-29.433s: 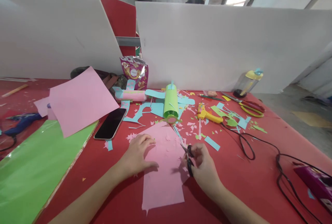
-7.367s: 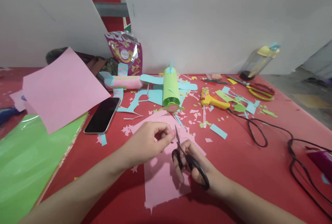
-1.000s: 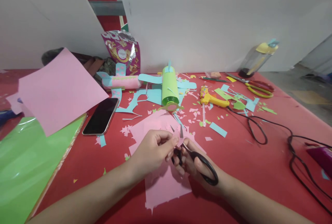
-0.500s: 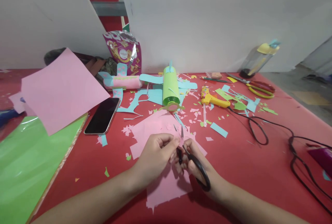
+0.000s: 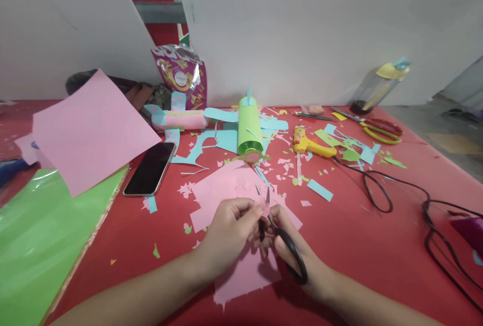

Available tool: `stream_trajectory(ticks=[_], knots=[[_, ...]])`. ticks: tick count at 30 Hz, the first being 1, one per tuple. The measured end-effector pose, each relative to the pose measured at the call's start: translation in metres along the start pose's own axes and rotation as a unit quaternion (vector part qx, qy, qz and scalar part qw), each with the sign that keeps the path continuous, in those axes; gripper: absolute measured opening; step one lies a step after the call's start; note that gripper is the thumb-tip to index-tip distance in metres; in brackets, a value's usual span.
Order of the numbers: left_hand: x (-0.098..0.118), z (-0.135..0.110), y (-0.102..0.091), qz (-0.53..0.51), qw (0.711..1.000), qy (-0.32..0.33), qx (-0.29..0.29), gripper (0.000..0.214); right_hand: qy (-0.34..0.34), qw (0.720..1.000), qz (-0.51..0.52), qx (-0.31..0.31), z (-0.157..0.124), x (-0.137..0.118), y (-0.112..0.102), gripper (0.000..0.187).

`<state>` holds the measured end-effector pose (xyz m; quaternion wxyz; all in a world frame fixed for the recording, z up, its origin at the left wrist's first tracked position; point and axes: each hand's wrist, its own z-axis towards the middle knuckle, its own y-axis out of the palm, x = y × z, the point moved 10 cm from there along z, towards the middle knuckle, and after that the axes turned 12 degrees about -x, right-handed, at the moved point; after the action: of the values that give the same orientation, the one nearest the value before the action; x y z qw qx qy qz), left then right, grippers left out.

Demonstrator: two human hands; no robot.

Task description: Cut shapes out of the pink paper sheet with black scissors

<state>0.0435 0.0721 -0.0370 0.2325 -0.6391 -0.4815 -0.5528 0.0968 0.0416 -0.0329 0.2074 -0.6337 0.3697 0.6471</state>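
My right hand (image 5: 289,238) grips black-handled scissors (image 5: 292,255), blades pointing up and away at the fingertips of my other hand. My left hand (image 5: 230,233) pinches a tiny pink paper piece (image 5: 265,209) right at the blades. Both hands hover over a ragged pink paper sheet (image 5: 230,190) lying on the red table (image 5: 339,245). Behind it lies a green paper roll (image 5: 248,130) with blue paper wings.
A phone (image 5: 150,168) lies left of the sheet, beside a green sheet (image 5: 41,235) and a large pink sheet (image 5: 88,127). A yellow glue gun (image 5: 312,147) with black cable (image 5: 381,197), red-yellow scissors (image 5: 375,130), a bottle (image 5: 379,87), a snack bag (image 5: 181,74) and paper scraps crowd the back.
Over the last second both hands stayed together above the pink sheet; the scissors shifted slightly and the blades closed in on the small pink piece.
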Motion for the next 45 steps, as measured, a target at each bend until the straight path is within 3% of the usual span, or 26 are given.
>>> stream_trajectory(ticks=[28, 45], knots=[[-0.003, 0.001, 0.005, -0.077, 0.997, -0.002, -0.013, 0.036, 0.024, 0.998, -0.045, 0.042, -0.002, 0.003, -0.003, 0.041], [-0.004, 0.0, 0.001, -0.087, 0.996, -0.017, 0.008, 0.033, 0.035, 0.997, -0.043, 0.058, 0.0, 0.009, -0.004, 0.04]])
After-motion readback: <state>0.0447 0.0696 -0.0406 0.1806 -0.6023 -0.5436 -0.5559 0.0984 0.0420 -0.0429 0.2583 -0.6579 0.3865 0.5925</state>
